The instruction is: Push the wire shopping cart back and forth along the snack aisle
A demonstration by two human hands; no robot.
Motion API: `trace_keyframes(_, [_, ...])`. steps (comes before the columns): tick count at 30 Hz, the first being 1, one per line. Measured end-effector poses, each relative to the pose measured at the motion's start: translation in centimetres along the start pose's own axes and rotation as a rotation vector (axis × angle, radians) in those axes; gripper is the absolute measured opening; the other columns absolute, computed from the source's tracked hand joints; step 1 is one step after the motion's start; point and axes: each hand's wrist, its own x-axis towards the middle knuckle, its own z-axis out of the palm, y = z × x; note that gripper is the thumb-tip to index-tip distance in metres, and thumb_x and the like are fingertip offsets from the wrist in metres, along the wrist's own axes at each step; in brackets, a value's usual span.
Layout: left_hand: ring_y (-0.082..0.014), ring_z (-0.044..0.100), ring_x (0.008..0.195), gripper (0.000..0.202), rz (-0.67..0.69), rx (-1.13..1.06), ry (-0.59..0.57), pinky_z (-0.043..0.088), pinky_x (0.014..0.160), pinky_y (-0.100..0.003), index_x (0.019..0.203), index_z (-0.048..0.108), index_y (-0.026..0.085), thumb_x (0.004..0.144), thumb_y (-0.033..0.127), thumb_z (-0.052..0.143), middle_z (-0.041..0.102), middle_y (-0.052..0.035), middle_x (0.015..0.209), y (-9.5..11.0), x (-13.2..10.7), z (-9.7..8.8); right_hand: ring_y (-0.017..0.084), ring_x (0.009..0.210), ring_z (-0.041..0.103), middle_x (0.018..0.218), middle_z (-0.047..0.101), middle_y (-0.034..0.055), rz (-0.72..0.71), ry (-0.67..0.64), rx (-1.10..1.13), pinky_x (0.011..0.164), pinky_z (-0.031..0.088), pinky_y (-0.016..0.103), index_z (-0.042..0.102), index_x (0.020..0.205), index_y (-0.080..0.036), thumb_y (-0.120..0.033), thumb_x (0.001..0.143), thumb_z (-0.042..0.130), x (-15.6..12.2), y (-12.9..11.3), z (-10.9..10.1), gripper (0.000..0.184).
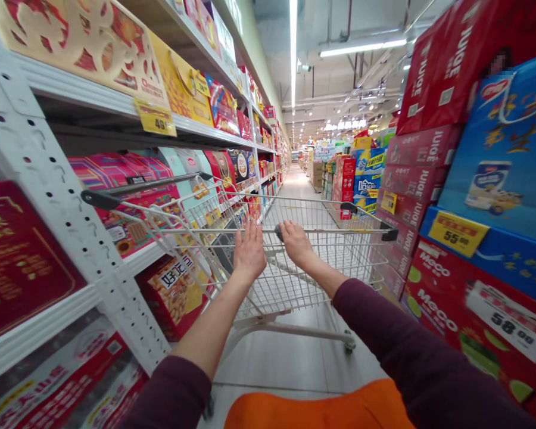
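A wire shopping cart (304, 280) stands sideways in front of me, its handle (152, 186) towards the shelves on the left. On the cart's near top rail lies my left hand (249, 253), fingers stretched out together and pointing away from me. Just to the right, my right hand (297, 243) has its fingers curled over the same rail. A small dark grey piece (279, 232) shows at its fingertips; what it is I cannot make out. Bare wire mesh shows in the basket beyond my hands.
White shelving (116, 286) with boxed goods runs close along the left. Stacked drink cartons (446, 298) and a blue gift box (513, 149) rise on the right. Between them a tiled aisle (301, 176) leads away. A cart wheel (349, 344) rests on the floor.
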Motion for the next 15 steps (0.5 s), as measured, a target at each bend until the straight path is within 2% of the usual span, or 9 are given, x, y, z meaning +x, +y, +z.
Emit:
trace_keyframes(4, [-0.0257,0.015,0.14,0.074,0.011,-0.007,-0.003,0.014,0.114,-0.045,0.14,0.026,0.003,0.071,0.016,0.048,0.021,-0.0161,0.15,1.1,0.3,0.7,0.027,0.123,0.041,0.132,0.049,0.0218,0.085,-0.039,-0.061,0.105,0.03,0.042,0.048,0.128,-0.001,-0.002,0.086,0.034,-2.5,5.6,-1.0,0.045])
trace_keyframes(7, [-0.0255,0.014,0.14,0.075,0.031,-0.035,0.002,0.014,0.114,-0.046,0.14,0.025,0.003,0.07,0.017,0.049,0.02,-0.0163,0.15,2.2,0.9,0.9,0.026,0.123,0.042,0.131,0.049,0.0233,0.151,-0.049,-0.088,0.105,0.031,0.042,0.047,0.128,0.0,0.001,0.084,0.033,-3.5,8.4,-1.6,0.046])
trace_keyframes(10, [-0.0257,0.015,0.14,0.076,0.055,-0.056,0.0,0.014,0.114,-0.046,0.14,0.025,0.003,0.068,0.017,0.049,0.019,-0.0165,0.15,3.4,1.5,0.8,0.026,0.125,0.041,0.133,0.048,0.0231,0.172,-0.041,-0.083,0.104,0.032,0.043,0.047,0.128,0.001,0.001,0.084,0.031,-3.4,9.2,-1.7,0.047])
trace_keyframes(15, [-0.0255,0.017,0.14,0.075,0.08,-0.071,-0.006,0.015,0.113,-0.046,0.139,0.027,0.002,0.068,0.016,0.047,0.021,-0.0164,0.15,5.4,2.3,0.9,0.025,0.129,0.038,0.136,0.046,0.0201,0.107,0.008,-0.027,0.106,0.03,0.045,0.047,0.13,-0.004,-0.001,0.085,0.031,-2.5,7.8,-0.8,0.048])
